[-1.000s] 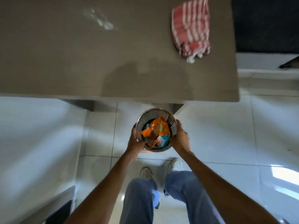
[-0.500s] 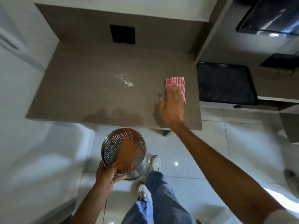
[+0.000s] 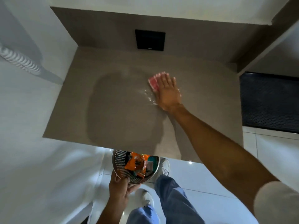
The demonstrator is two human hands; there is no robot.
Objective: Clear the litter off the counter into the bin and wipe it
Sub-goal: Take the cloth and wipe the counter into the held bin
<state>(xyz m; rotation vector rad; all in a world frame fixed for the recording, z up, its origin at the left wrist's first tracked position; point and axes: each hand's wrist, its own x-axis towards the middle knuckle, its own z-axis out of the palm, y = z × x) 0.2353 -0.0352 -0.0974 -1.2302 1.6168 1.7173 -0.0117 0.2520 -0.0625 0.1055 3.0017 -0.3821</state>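
My right hand (image 3: 168, 92) lies flat on a red and white striped cloth (image 3: 153, 82) on the brown counter (image 3: 113, 102), pressing it down beside a small wet patch (image 3: 149, 97). Most of the cloth is hidden under the palm. My left hand (image 3: 119, 188) grips the near rim of a perforated metal bin (image 3: 120, 160) held below the counter's front edge. Inside the bin sit orange wrappers (image 3: 137, 164) and other litter, partly hidden by the counter edge.
A black wall plate (image 3: 150, 39) sits on the back wall above the counter. White walls close in the counter's left side. A dark perforated mat (image 3: 268, 102) lies to the right. Below are white floor tiles, my jeans and white shoes.
My right hand left the bin, reached the cloth at the counter's right side, and slid it left to the wet patch. My left hand alone keeps the bin, now nearer the counter edge.
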